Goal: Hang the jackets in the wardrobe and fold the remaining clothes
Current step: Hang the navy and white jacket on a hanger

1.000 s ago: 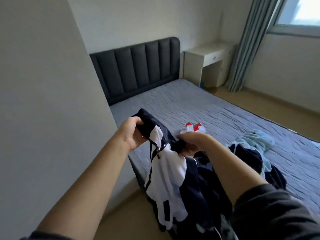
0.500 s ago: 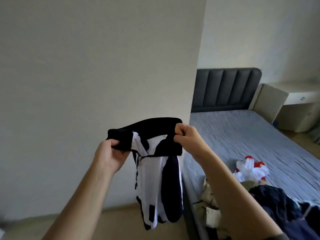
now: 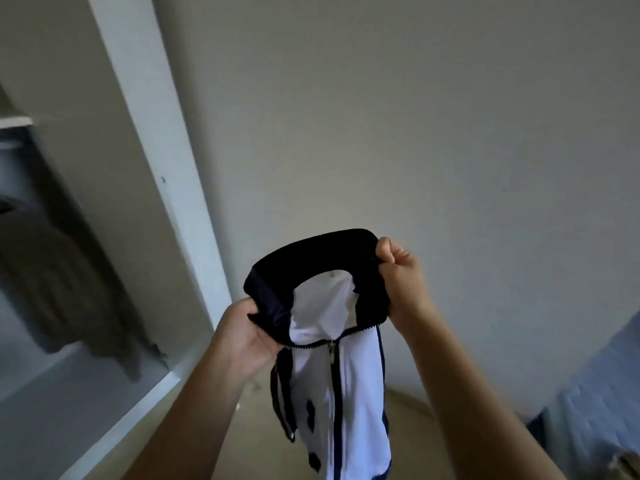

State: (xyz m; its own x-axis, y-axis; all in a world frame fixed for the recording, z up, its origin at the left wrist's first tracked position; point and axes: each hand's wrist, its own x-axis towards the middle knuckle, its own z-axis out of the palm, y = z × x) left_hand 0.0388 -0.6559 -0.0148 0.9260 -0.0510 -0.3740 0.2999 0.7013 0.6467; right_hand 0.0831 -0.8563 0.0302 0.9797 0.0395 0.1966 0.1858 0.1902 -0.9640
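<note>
Hold jacket [image 3: 343, 358] by its dark collar [image 3: 311, 251] as now, with left hand [image 3: 249, 334] and right hand [image 3: 401, 282] curled tight on either end, mid-air just right of open wardrobe [image 3: 149, 133]; likely best to free one hand for a hanger, seat shoulders evenly, then hook inside.

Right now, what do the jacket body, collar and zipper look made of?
Jacket body: thin white synthetic, likely polyester, faint sheen; hangs limp in soft folds.
Collar: dark navy, matte, thicker, maybe rib knit; holds a curved band.
Zipper: dark toothed tape; pull glints, perhaps metal, too small to confirm.
</note>
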